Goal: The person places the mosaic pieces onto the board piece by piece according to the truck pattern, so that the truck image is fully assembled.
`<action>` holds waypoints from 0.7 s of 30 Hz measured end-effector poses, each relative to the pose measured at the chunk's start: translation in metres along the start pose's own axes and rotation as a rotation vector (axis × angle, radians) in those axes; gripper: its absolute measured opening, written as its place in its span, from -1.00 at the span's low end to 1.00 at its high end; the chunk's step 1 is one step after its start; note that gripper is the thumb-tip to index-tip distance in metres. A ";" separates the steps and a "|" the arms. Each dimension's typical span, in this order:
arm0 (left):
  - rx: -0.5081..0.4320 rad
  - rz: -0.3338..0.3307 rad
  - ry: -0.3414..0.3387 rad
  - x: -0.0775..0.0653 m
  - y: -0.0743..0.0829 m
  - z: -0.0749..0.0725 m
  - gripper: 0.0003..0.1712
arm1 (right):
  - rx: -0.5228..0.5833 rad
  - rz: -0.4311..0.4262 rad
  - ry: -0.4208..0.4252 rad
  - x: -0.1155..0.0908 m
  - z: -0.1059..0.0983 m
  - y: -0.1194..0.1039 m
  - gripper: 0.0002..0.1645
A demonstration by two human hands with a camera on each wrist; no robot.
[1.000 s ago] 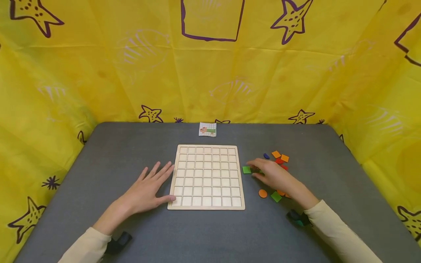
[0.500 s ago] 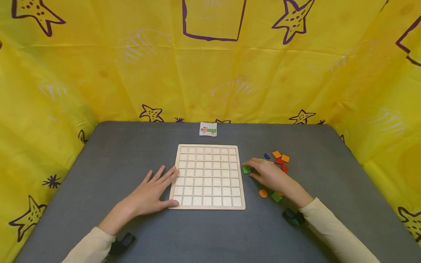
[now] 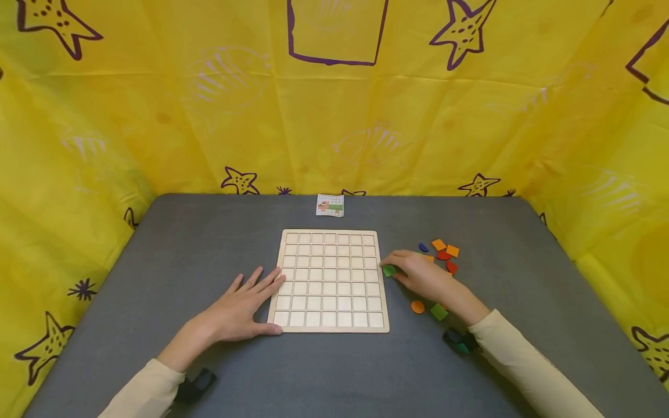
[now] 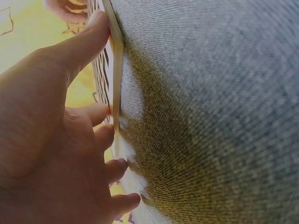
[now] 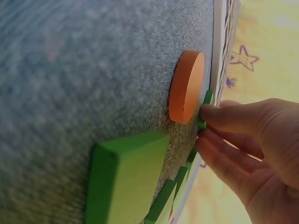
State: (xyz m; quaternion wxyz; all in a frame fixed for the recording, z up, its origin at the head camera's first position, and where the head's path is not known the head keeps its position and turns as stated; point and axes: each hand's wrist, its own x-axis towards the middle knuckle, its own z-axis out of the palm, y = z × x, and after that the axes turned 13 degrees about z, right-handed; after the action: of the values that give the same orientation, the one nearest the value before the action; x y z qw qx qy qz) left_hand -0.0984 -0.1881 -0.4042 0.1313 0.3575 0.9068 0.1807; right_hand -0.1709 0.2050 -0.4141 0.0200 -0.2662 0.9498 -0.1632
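A pale wooden board (image 3: 329,288) with a grid of square recesses lies in the middle of the table. My left hand (image 3: 235,313), fingers spread, rests along the board's left edge; the left wrist view shows the thumb (image 4: 99,25) on its rim. At the opposite edge my right hand (image 3: 423,274) pinches a small green square tile (image 3: 388,270) between thumb and fingers. That tile sits right beside the board's rim and is partly covered by the fingers. In the right wrist view, an orange round tile (image 5: 187,88) lies just short of the right thumb.
Around my right hand lie orange square tiles (image 3: 452,251), red pieces (image 3: 443,255), a blue half-round piece (image 3: 423,247) and another green square tile (image 3: 439,312). Behind the board is a small picture card (image 3: 330,205). A yellow patterned cloth (image 3: 334,116) encloses the grey table (image 3: 219,220).
My right hand has moved left, closed its fingers on the green square tile and shifted it toward the board. My left hand has slid slightly nearer, onto the board's edge.
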 end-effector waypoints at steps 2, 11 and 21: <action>-0.002 -0.007 -0.011 0.000 0.000 0.000 0.17 | 0.003 0.007 -0.007 0.001 0.000 -0.001 -0.61; 0.011 -0.015 0.011 0.000 0.002 0.003 0.20 | -0.004 0.042 -0.011 0.001 -0.002 -0.004 -0.59; 0.017 -0.041 0.034 0.000 0.006 0.009 0.20 | -0.020 0.025 0.031 0.002 -0.003 -0.007 -0.66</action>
State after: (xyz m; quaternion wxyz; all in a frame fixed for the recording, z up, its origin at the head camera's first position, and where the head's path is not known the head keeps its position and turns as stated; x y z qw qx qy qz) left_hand -0.0917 -0.1816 -0.4093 0.1164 0.3368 0.9176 0.1763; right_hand -0.1691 0.1993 -0.4093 0.0045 -0.2519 0.9549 -0.1574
